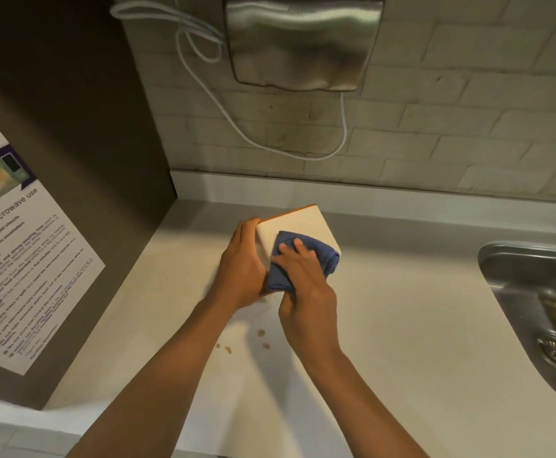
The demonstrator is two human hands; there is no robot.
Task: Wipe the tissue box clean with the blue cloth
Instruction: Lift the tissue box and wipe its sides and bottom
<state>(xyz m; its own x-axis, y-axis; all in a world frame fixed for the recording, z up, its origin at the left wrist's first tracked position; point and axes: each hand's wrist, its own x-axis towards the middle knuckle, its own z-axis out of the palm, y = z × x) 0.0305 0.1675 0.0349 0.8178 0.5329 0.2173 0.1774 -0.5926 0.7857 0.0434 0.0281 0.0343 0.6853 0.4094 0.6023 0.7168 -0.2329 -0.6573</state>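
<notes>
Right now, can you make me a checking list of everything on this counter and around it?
Surface: pale countertop, brown spots near the arms.
Job's things: tissue box on the counter; blue cloth pressed on its top.
Clutter: nothing seen besides the spots.
Hands: left hand grips the box's side; right hand holds the cloth.
Cables: white cable loops down the wall.
Surroundings: metal wall unit, tiled wall, steel sink, microwave notice.
</notes>
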